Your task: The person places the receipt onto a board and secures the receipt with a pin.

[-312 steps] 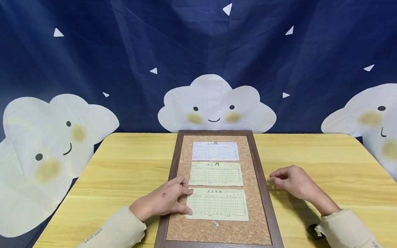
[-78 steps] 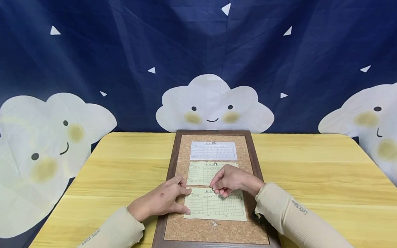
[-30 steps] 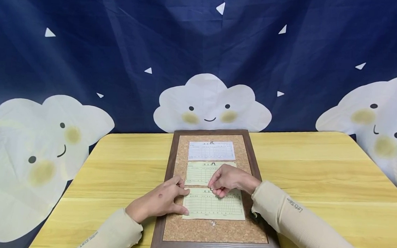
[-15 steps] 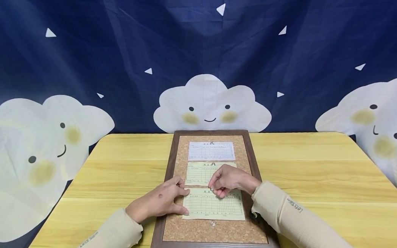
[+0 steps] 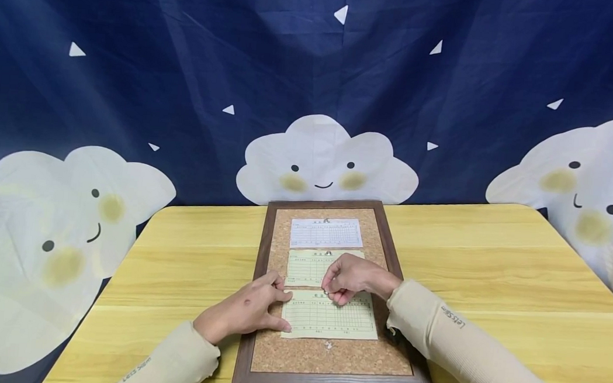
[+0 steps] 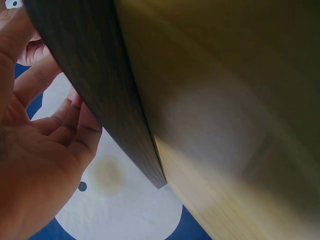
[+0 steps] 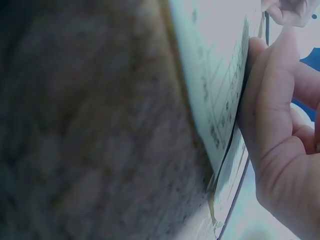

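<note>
A framed cork board [image 5: 335, 360] lies on the table with three printed form slips in a column. My left hand [image 5: 244, 305] rests over the frame's left side, thumb and fingertips pressing the left edge of the lowest yellow-green slip [image 5: 325, 321]. At that slip's top edge my right hand [image 5: 345, 279] pinches a small silvery pin [image 5: 326, 292], mostly hidden by the fingers. Above it lies another yellow-green slip [image 5: 302, 267], partly covered by my right hand, with a pin [image 5: 328, 252] at its top. The uppermost white slip [image 5: 325, 235] also has a pin [image 5: 327, 220] at its top.
A small shiny clump [image 5: 328, 346] sits on the cork below the lowest slip. A dark object [image 5: 392, 335] is partly hidden beneath my right sleeve. The wooden table [image 5: 197, 249] extends to both sides, and a blue cloud-print curtain [image 5: 215, 45] hangs behind it.
Since the oldest frame, my right hand has moved left from beside the board to the lowest slip's top edge. Over the last second both hands hold nearly still.
</note>
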Motion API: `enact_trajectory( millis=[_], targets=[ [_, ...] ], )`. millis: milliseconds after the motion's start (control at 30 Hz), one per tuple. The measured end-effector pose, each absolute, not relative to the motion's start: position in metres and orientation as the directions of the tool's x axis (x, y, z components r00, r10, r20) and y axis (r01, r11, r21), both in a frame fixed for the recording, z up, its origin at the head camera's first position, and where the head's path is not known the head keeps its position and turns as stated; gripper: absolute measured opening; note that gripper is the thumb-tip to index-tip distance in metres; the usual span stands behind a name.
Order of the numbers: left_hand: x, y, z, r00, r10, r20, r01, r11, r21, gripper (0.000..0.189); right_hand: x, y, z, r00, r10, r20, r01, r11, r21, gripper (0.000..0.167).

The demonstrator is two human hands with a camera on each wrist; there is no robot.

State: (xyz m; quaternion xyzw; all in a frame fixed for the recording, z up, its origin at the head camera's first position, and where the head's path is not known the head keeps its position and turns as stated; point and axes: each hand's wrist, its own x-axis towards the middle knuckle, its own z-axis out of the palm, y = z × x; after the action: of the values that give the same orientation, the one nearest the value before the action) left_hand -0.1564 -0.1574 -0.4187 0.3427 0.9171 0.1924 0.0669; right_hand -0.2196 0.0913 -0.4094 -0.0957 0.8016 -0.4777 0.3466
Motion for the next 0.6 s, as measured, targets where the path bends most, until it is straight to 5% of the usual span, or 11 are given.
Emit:
enact_trajectory(
  millis=[600],
  targets=[
    [-0.156, -0.1574, -0.4185, -0.753, 0.658, 0.011, 0.608, 0.689, 0.395, 0.061, -0.2206, 0.0909, -0.4138, -0.748, -0.491, -0.446, 0.165, 0.514, -0.842, 0.01]
  ],
)
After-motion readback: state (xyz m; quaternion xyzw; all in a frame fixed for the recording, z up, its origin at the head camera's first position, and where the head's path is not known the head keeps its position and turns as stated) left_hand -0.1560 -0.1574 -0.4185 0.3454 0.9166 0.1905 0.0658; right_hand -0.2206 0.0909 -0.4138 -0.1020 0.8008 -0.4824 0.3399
